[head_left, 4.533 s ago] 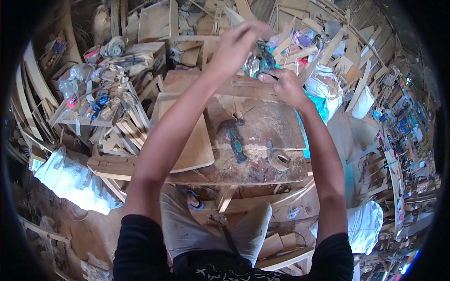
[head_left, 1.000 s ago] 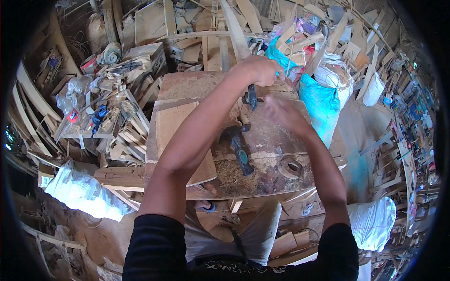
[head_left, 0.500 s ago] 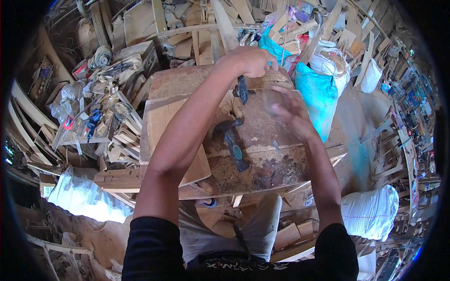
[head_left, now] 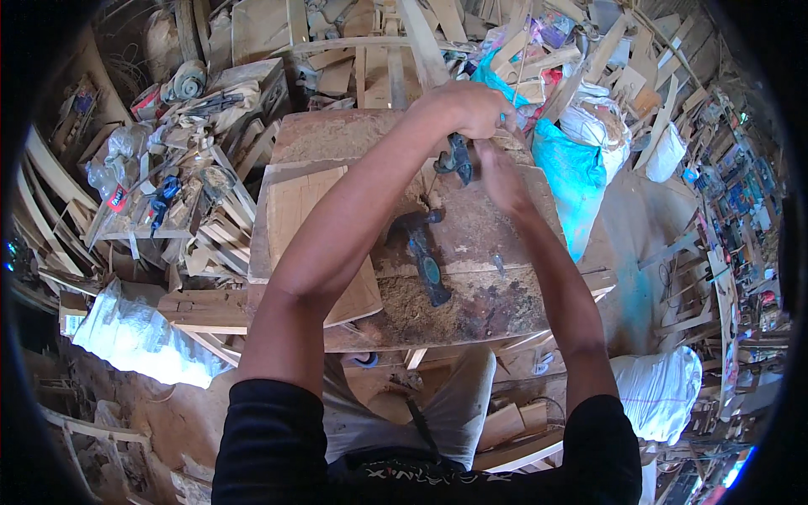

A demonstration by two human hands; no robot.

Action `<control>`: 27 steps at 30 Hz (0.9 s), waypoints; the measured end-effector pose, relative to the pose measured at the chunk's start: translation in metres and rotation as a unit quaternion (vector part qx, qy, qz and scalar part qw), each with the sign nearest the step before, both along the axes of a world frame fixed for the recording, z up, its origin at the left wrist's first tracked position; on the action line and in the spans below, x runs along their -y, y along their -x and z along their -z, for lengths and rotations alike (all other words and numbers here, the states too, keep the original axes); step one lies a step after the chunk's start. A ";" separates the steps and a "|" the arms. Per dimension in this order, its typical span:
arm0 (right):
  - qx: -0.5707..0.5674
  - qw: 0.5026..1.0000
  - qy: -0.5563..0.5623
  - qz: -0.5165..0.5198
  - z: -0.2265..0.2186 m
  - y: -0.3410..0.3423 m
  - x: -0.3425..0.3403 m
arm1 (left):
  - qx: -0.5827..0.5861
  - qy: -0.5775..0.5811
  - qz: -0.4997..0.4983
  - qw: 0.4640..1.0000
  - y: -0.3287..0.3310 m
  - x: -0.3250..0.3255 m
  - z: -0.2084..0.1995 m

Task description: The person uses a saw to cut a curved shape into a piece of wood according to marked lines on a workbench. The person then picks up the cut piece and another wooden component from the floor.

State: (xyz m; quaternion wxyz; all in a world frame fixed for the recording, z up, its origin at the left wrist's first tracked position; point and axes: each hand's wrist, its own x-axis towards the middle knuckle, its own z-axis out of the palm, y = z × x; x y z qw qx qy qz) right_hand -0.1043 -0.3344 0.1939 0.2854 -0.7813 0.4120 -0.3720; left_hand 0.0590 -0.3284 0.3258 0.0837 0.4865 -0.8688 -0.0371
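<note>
At nine o'clock on the surface (head_left: 497, 240), a wooden board (head_left: 295, 210) is lying flat, probably for support. Near the centre, a claw hammer (head_left: 423, 261) is resting, seemingly within easy reach. Towards one o'clock, the left hand (head_left: 467, 109) is clamping a dark metal tool (head_left: 459, 160) from above, head downward; the right hand (head_left: 503, 172) is staying close beside it, perhaps steadying; its grip is unclear.
</note>
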 end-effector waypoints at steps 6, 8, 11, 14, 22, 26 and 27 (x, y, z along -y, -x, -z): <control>-0.035 0.994 -0.015 0.101 0.011 -0.009 0.015 | -0.014 -0.001 0.009 1.000 0.003 0.002 -0.002; -0.125 0.986 0.019 0.113 0.005 -0.012 0.019 | -0.073 -0.002 0.029 0.997 0.003 0.011 -0.001; -0.120 0.979 0.095 0.132 -0.016 -0.069 0.008 | -0.358 0.187 0.092 0.910 -0.053 0.046 0.023; -0.195 0.953 0.152 0.175 -0.013 -0.038 0.028 | -0.674 0.074 -0.124 0.725 -0.080 0.021 0.047; -0.365 0.885 0.272 0.095 -0.020 -0.038 0.016 | -0.506 -0.067 -0.034 0.859 -0.043 -0.069 0.147; -0.342 0.886 0.304 0.069 -0.026 -0.031 0.016 | -0.509 -0.025 -0.087 0.856 -0.025 -0.071 0.154; -0.340 0.882 0.320 0.064 -0.026 -0.033 0.015 | -0.520 -0.031 -0.084 0.850 -0.023 -0.074 0.151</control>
